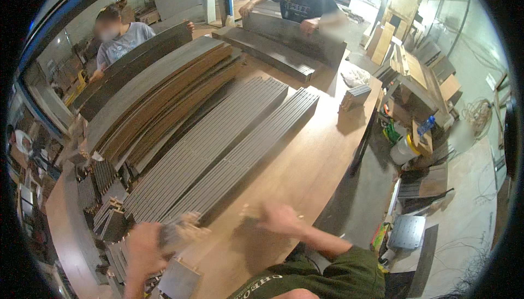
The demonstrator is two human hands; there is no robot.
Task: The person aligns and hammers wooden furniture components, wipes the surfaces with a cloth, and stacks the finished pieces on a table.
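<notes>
My left hand (146,247), blurred at the lower left, is closed round a bundle of short grey strips (177,232) with pale bare-wood ends. Over the bare tabletop (286,173) is my right hand (279,218), smeared by motion; pale bits show by its fingertips, and I cannot make out what they are. Beyond my hands lie long grey grooved slats (245,154) side by side, in two groups. Beside my left forearm sits a grey block-like stack (179,280) with a pale wood edge.
Long dark boards with brown edges (164,102) are stacked left of the slats. Two people (123,45) (303,1) hold dark panels across the table. A small grey bundle (356,96) stands at the far right corner. A white bucket (404,150) is off to the right.
</notes>
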